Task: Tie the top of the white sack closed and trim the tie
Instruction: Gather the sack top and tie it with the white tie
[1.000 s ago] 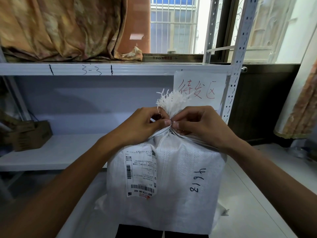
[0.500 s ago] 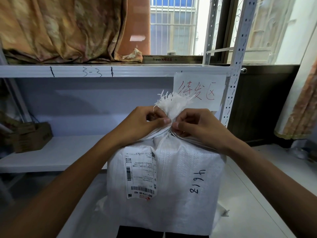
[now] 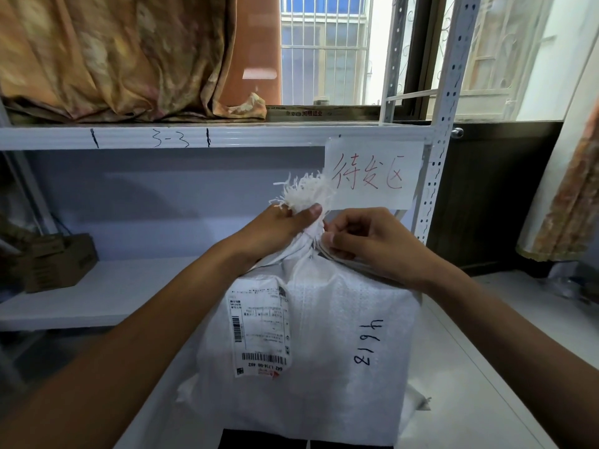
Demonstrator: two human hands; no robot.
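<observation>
We see the white sack (image 3: 324,335) standing upright in front of the white shelf (image 3: 97,296), its shipping label (image 3: 259,322) facing us and its frayed top (image 3: 303,192) bunched together. Our left hand (image 3: 278,228) is closed around the gathered neck, thumb pressed just under the fringe. Our right hand (image 3: 366,241) is curled tight beside it, fingertips pinching at the neck; we cannot tell whether it grips a tie or only the fabric. A paper sign (image 3: 372,173) hangs behind
</observation>
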